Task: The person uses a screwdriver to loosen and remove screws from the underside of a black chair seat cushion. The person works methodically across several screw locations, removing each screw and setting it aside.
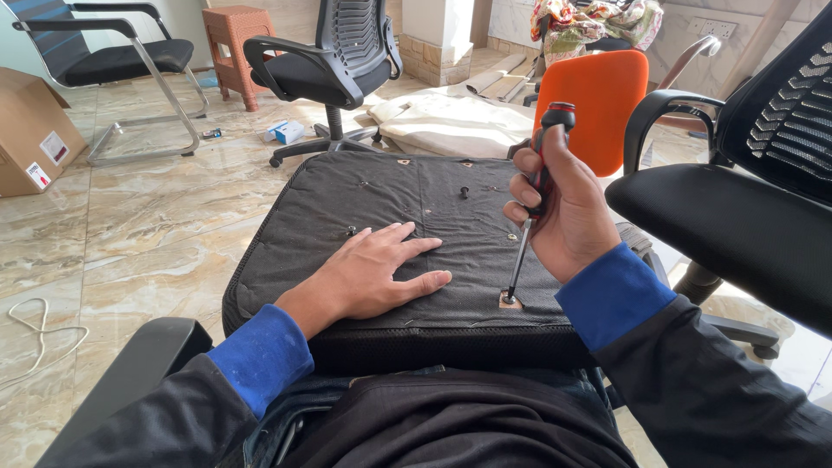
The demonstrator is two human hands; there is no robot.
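Seat cushion (364, 195) upturned across our lap, our left hand (381, 273) flat on it with fingers spread, our right hand (563, 212) wrapped around screwdriver (536, 195), tip in screw hole (511, 301) at cushion's near edge.

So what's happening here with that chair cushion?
A person has an upturned black seat cushion across the lap. The left hand lies flat on it, palm down. The right hand grips a red and black screwdriver upright, its tip in a hole near the cushion's near edge. A screw stands farther back.
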